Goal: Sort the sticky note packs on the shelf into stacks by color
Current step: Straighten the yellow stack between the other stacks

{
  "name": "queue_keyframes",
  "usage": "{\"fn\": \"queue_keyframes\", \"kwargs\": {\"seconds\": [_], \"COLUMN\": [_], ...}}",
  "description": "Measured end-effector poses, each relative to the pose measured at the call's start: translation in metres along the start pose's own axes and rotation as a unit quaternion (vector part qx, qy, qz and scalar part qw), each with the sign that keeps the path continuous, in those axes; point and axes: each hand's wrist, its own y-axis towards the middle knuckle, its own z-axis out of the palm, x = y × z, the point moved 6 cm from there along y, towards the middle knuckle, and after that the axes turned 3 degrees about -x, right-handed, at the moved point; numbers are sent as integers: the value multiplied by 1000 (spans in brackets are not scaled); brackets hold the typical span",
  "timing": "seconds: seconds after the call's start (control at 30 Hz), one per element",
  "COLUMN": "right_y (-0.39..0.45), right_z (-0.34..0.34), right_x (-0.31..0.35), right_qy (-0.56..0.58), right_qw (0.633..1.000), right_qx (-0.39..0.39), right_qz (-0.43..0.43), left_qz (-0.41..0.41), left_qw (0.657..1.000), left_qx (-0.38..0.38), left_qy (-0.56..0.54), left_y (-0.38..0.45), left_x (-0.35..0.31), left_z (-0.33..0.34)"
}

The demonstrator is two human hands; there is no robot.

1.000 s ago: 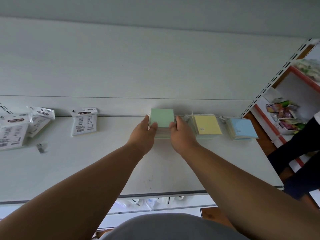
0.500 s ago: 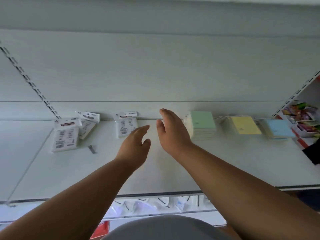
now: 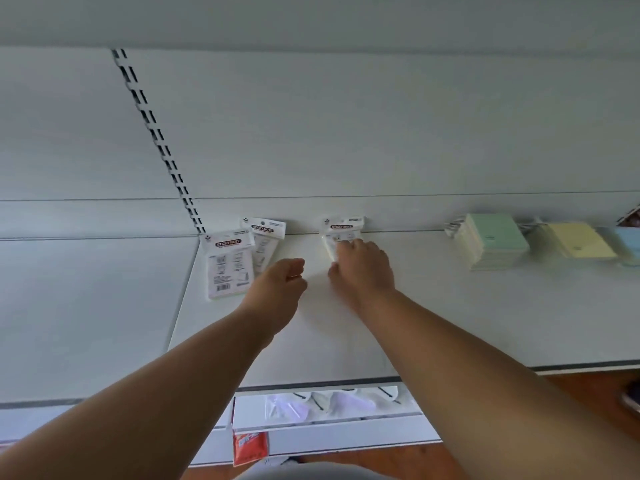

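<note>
On the white shelf three stacks stand at the back right: green, yellow and blue, the blue one cut by the frame edge. Three packaged sticky note packs lie face down at the back left. My right hand rests on the nearest pack, fingers curled over its lower part. Two more packs, one in front and one behind it, lie left of that. My left hand hovers between them, loosely curled, holding nothing.
A slotted upright runs down the white back panel at the left. A lower shelf below the front edge holds clear bags with pale items, and a red packet hangs beneath it.
Both hands left the green stack and moved left. My right hand has come down on the rightmost packaged pack; my left hand has curled. The view has swung left.
</note>
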Motion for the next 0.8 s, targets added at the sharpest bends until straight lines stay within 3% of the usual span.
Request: {"fn": "queue_keyframes", "kwargs": {"seconds": [0.07,0.13,0.17,0.23,0.27,0.3,0.37,0.53,0.67,0.8], "right_y": [-6,-15,-22,-39,-49,-57,-73,-94,-109,-115], "right_z": [-16,-26,-26,-23,-24,-27,-38,-74,-105,-133], "right_x": [-12,-37,-48,-55,-56,-59,-74,-170,-268,-357], "right_qy": [82,255,383,600,646,656,635,489,458,431], "right_qw": [994,948,887,723,677,669,697,823,843,857], "right_qx": [-48,-84,-87,-64,-48,-34,-20,-54,-70,-70], "right_qz": [46,169,241,335,349,348,333,284,274,274], "left_qz": [-11,-28,-37,-44,-39,-32,-7,83,146,109], "left_qw": [999,998,996,991,990,989,989,992,988,990], "left_qx": [1,3,8,16,18,17,4,45,35,-5], "left_qy": [-35,-65,-84,-122,-135,-142,-145,-79,-34,-85], "left_y": [1,1,0,0,1,0,-4,-36,-59,-71], "left_x": [0,1,-2,-9,-14,-19,-33,-87,-133,-163], "left_z": [2,8,13,25,33,41,59,139,226,308]}}
